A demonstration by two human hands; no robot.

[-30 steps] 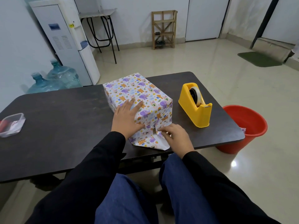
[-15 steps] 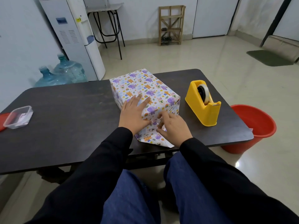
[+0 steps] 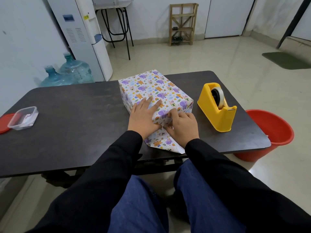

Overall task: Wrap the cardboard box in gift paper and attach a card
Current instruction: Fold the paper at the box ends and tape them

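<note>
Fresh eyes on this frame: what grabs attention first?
The box in cartoon-animal gift paper at the centre of the table, left hand pressing flat on its top, right hand curled on the paper fold at its near end. Then the bright yellow tape dispenser to the box's right and the red bucket on the floor past the table's right edge.

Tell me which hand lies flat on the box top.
The left hand, fingers straight on the box; the right hand curls, pinching the paper fold.

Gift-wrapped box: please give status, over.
Left hand flat on patterned gift-wrapped cardboard box. Right hand pinching near-end paper flap. Yellow plastic tape dispenser beside, clear.
</note>
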